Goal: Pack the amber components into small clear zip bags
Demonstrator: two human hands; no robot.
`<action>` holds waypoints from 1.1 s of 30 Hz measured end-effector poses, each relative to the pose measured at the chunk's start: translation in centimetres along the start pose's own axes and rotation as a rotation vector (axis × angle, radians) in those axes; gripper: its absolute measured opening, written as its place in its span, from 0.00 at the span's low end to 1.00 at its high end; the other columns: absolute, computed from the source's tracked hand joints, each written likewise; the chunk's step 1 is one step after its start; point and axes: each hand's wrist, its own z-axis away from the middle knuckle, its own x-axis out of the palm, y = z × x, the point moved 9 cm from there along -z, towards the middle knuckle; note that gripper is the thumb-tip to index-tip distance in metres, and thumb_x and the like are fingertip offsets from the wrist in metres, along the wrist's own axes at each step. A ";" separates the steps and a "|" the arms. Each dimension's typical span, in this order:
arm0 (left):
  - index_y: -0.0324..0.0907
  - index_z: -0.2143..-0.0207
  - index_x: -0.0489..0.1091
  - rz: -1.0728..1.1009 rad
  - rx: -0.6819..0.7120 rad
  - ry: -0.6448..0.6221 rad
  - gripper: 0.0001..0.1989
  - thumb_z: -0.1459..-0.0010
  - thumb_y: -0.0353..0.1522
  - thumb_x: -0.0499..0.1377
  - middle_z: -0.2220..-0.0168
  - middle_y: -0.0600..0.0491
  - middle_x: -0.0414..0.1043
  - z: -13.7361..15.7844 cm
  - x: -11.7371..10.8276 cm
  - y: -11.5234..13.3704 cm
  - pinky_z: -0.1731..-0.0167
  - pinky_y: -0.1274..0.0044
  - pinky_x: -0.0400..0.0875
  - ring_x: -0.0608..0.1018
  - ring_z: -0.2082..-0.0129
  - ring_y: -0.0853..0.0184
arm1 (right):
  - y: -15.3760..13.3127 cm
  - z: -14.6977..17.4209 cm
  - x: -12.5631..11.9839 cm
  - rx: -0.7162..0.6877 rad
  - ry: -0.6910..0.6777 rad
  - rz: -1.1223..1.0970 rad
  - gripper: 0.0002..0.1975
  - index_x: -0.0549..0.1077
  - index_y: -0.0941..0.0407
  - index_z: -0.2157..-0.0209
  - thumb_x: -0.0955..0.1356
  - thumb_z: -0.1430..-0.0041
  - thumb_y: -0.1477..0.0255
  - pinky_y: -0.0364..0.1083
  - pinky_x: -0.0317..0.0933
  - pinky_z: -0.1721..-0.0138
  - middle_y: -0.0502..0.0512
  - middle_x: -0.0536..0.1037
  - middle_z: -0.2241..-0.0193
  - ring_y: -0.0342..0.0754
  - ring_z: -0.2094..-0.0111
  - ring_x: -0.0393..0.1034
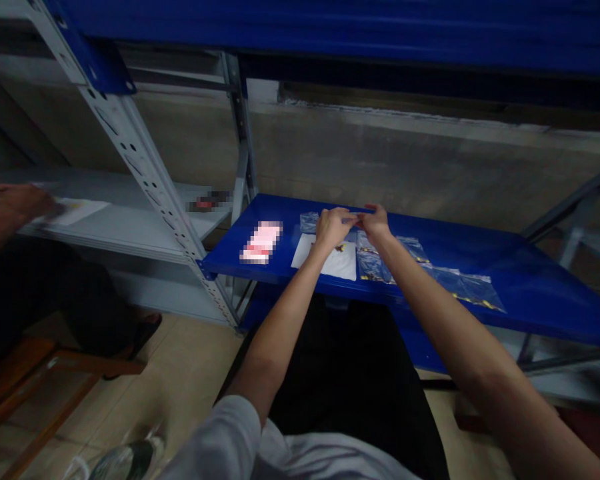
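Over the blue shelf, my left hand point(334, 227) and my right hand point(375, 221) meet fingertip to fingertip. Both are closed in a pinch on what looks like a small clear plastic bag, mostly hidden by the fingers. Below my left hand lies a white sheet point(325, 263) with a few small dark and yellow pieces point(339, 247) on it. Clear bags point(375, 267) holding small yellowish pieces lie under and beside my right forearm. More such bags point(475, 290) are spread further right. Another clear plastic bag point(309, 221) rests just left of my left hand.
A blurred pink and white item point(261, 242) lies at the shelf's left end. A metal upright point(145, 170) separates the blue shelf point(545, 287) from a grey one point(130, 230). There, another person's hand point(15, 203) is near a white sheet point(77, 212). A wooden stool point(55, 367) stands lower left.
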 end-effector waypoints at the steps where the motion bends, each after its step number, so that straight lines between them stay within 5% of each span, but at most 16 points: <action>1: 0.46 0.53 0.83 0.083 -0.011 0.014 0.10 0.36 0.35 0.66 0.42 0.47 0.77 0.8 -0.3 0.4 0.36 0.69 0.66 0.76 0.40 0.60 | 0.1 0.5 -0.8 0.040 0.030 -0.038 0.23 0.69 0.54 0.48 0.70 0.47 0.71 0.46 0.72 0.70 0.52 0.77 0.66 0.46 0.71 0.73; 4: 0.45 0.45 0.78 0.376 -0.107 0.084 0.20 0.39 0.35 0.70 0.44 0.45 0.77 3.8 -1.2 0.8 0.44 0.71 0.74 0.78 0.43 0.60 | -0.1 2.9 -1.7 0.114 0.010 -0.199 0.25 0.69 0.55 0.49 0.70 0.51 0.73 0.47 0.73 0.64 0.55 0.78 0.62 0.49 0.65 0.77; 7: 0.44 0.36 0.69 0.659 -0.356 0.129 0.27 0.36 0.35 0.67 0.53 0.46 0.80 7.3 -1.2 -0.4 0.57 0.72 0.81 0.83 0.60 0.65 | -2.2 6.1 -1.8 0.010 -0.035 -0.280 0.21 0.71 0.54 0.52 0.71 0.50 0.71 0.49 0.73 0.59 0.59 0.80 0.58 0.53 0.58 0.79; 10: 0.43 0.37 0.67 0.816 -0.450 0.063 0.28 0.39 0.26 0.66 0.61 0.50 0.80 9.7 -1.1 -0.4 0.59 0.75 0.81 0.83 0.65 0.69 | -3.3 9.4 -2.0 -0.046 0.000 -0.339 0.15 0.73 0.54 0.59 0.72 0.50 0.66 0.48 0.72 0.60 0.57 0.81 0.63 0.51 0.61 0.78; 19: 0.45 0.40 0.72 0.699 -0.391 -0.232 0.27 0.42 0.26 0.63 0.66 0.54 0.76 13.1 -4.9 -2.1 0.72 0.80 0.74 0.76 0.77 0.75 | -2.1 15.3 -0.7 0.042 -0.086 -0.306 0.19 0.71 0.52 0.66 0.75 0.51 0.54 0.47 0.68 0.69 0.50 0.75 0.75 0.48 0.73 0.72; 23: 0.45 0.40 0.74 0.468 -0.327 -0.214 0.25 0.41 0.31 0.66 0.63 0.52 0.77 12.9 -6.7 -2.8 0.66 0.76 0.76 0.79 0.71 0.70 | -1.5 15.7 -0.7 0.031 -0.093 -0.178 0.17 0.70 0.52 0.67 0.73 0.49 0.54 0.46 0.63 0.73 0.49 0.74 0.77 0.48 0.75 0.69; 27: 0.49 0.41 0.75 0.150 -0.137 -0.037 0.26 0.43 0.32 0.69 0.49 0.49 0.78 11.9 -9.2 -0.6 0.48 0.71 0.76 0.80 0.50 0.62 | -1.7 16.0 0.6 -0.015 -0.123 -0.125 0.17 0.70 0.52 0.68 0.72 0.46 0.53 0.46 0.62 0.71 0.49 0.74 0.77 0.47 0.77 0.69; 33: 0.48 0.35 0.70 -0.168 -0.092 -0.121 0.34 0.44 0.37 0.70 0.36 0.46 0.72 12.1 -7.7 2.4 0.35 0.59 0.65 0.73 0.35 0.50 | -2.7 16.7 2.0 -0.062 -0.178 -0.105 0.18 0.73 0.52 0.70 0.70 0.41 0.51 0.46 0.63 0.69 0.51 0.76 0.76 0.49 0.73 0.71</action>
